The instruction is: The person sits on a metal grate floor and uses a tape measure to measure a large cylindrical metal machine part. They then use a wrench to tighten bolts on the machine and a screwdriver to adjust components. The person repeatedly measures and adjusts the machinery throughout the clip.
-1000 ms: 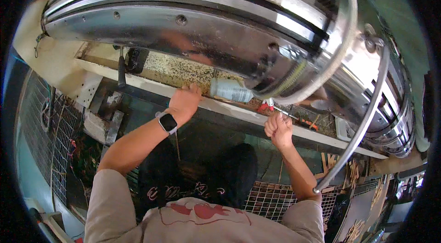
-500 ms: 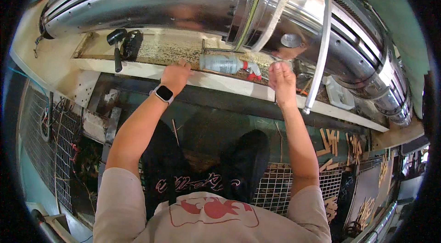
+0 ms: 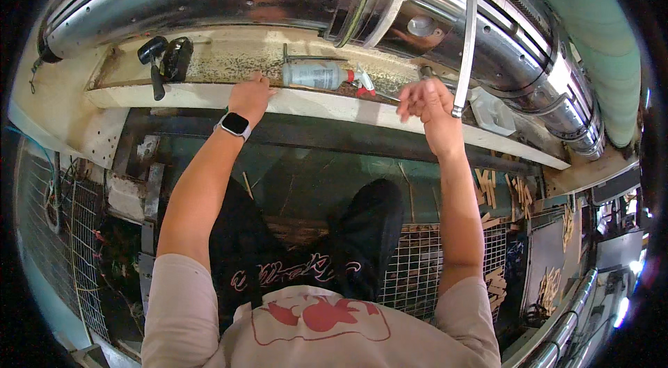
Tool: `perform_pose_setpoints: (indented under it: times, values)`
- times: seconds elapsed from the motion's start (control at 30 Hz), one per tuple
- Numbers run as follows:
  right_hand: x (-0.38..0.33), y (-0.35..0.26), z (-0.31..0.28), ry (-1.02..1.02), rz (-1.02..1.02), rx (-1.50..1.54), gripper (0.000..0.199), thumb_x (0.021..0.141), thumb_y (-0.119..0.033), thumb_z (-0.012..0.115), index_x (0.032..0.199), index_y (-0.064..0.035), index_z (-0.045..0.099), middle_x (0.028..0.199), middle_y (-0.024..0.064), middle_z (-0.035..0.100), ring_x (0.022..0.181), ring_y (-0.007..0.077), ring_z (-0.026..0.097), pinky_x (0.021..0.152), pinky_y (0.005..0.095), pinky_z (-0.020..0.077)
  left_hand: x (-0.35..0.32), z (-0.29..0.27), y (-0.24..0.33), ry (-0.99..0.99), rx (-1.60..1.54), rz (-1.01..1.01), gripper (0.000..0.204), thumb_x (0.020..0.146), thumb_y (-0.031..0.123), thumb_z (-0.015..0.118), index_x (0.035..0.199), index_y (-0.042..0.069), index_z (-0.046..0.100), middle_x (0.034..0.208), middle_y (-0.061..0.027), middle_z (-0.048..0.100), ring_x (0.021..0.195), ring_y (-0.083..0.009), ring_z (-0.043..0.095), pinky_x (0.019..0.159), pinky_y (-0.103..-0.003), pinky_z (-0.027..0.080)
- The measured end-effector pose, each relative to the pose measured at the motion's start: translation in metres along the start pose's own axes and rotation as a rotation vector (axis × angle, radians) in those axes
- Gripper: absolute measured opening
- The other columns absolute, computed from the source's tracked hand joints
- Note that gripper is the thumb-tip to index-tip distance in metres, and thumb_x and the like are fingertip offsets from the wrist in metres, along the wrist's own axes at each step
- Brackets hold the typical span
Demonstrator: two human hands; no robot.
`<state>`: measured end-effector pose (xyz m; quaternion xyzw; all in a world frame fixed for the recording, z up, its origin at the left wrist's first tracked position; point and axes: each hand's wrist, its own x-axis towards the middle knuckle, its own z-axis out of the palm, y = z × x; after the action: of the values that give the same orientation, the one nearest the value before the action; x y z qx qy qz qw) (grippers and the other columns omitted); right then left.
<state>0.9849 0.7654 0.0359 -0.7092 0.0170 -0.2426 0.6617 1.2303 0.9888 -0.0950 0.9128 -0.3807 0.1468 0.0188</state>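
My left hand (image 3: pixel 250 98) rests on the white ledge (image 3: pixel 202 97) in front of the metal roller, fingers laid over its top edge; a watch is on that wrist. My right hand (image 3: pixel 428 107) is over the same ledge further right, its fingers loosely bent and apart, with nothing visible in them. Between my hands a clear spray bottle (image 3: pixel 313 76) with a red and white trigger head lies on its side in the trough behind the ledge. A thin metal rod (image 3: pixel 387 97) runs from near its head toward my right fingertips. Whether they touch it, I cannot tell.
A black mallet (image 3: pixel 156 65) and a dark wrapped object (image 3: pixel 177 58) lie at the trough's left. A white plastic container (image 3: pixel 491 112) sits at its right. A pale hanging strap (image 3: pixel 467 34) drops beside my right hand. The large metal roller (image 3: pixel 209 6) spans the back.
My right hand has gone from a pinch to fingers spread apart. My left hand stays on the ledge. The whole view has shifted, so the trough and roller appear further left and higher.
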Motion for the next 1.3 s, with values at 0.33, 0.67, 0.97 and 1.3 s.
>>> perform_pose_setpoints:
  times: [0.33, 0.67, 0.97, 1.3]
  values:
    - [0.008, -0.005, 0.025, 0.023, -0.456, -0.735, 0.023, 0.096, -0.02, 0.041, 0.086, -0.0009, 0.049, 0.081, 0.0103, 0.052, 0.069, 0.0218, 0.051, 0.065, 0.0309, 0.0431, -0.001, 0.002, 0.0, -0.01, -0.024, -0.051, 0.03, 0.089, 0.034, 0.051, 0.091, 0.004, 0.056, 0.097, -0.0108, 0.055, 0.08, -0.0277, 0.06, 0.067, -0.037, 0.049]
    - [0.026, -0.042, 0.028, -0.404, -0.766, -1.28, 0.022, 0.077, -0.021, 0.063, 0.076, -0.0033, 0.05, 0.08, 0.0123, 0.054, 0.073, 0.0312, 0.056, 0.065, 0.0394, 0.0463, -0.006, 0.005, -0.002, 0.086, -0.068, -0.01, 0.032, 0.088, 0.035, 0.051, 0.093, 0.003, 0.054, 0.092, -0.0122, 0.054, 0.074, -0.027, 0.061, 0.061, -0.036, 0.05]
    - [0.034, -0.05, 0.021, -0.517, -0.813, -1.285, 0.014, 0.082, -0.016, 0.059, 0.084, -0.0027, 0.058, 0.087, 0.0104, 0.06, 0.078, 0.0269, 0.058, 0.069, 0.0347, 0.0474, -0.005, 0.0, 0.004, 0.069, -0.092, -0.042, 0.031, 0.086, 0.034, 0.054, 0.091, 0.004, 0.056, 0.093, -0.0107, 0.055, 0.079, -0.0255, 0.061, 0.063, -0.035, 0.05]
    - [0.014, -0.036, 0.027, 0.14, -0.203, -0.964, 0.032, 0.096, -0.026, 0.038, 0.098, -0.007, 0.064, 0.081, 0.0038, 0.049, 0.072, 0.0146, 0.049, 0.064, 0.0269, 0.0413, -0.006, 0.015, 0.001, 0.175, -0.238, -0.068, 0.02, 0.082, 0.024, 0.055, 0.086, 0.005, 0.06, 0.089, -0.0118, 0.059, 0.077, -0.0283, 0.061, 0.064, -0.041, 0.049]
